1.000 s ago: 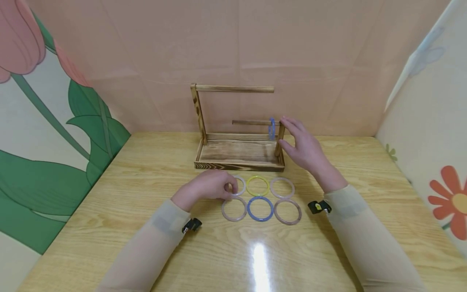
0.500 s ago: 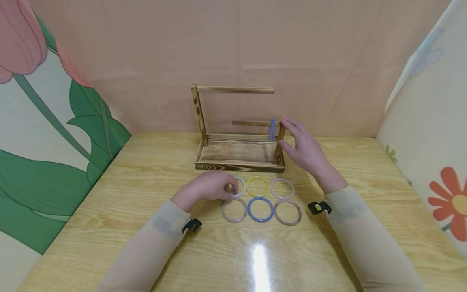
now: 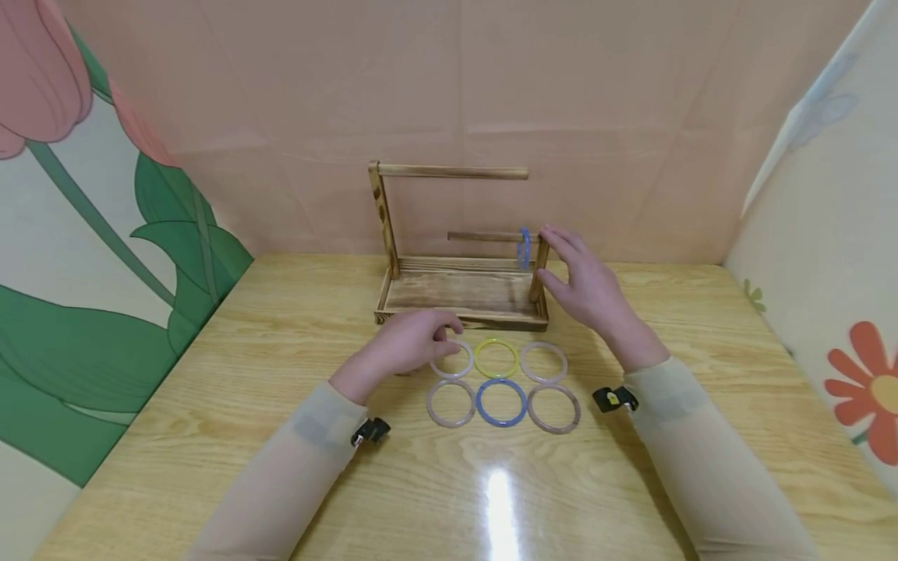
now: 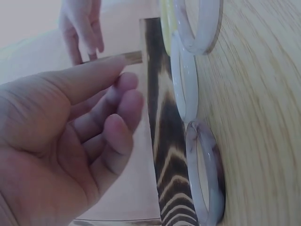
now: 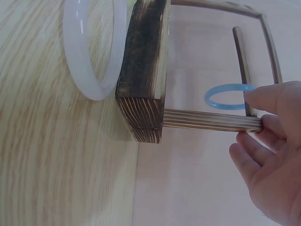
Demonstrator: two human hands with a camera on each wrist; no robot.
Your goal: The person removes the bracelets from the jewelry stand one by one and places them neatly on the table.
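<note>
My left hand hovers over the back left of the bangles, thumb and forefinger apart, holding nothing. Right under its fingertips lies a white bangle. In the left wrist view a mottled bangle rests beside the rack's front, mostly hidden by that hand in the head view. My right hand holds the top of the short post on the wooden bangle rack, thumb on one side and fingers on the other. A light blue bangle hangs on the lower bar, close to the thumb.
A yellow bangle, a pale bangle, a blue bangle and a brownish bangle lie in two rows on the table. Above the rack's base runs a longer upper bar. A pink backdrop stands behind.
My left hand has lifted from the white bangle and shifted slightly toward the rack, with its thumb and forefinger spread apart. The right hand stays at the post.
</note>
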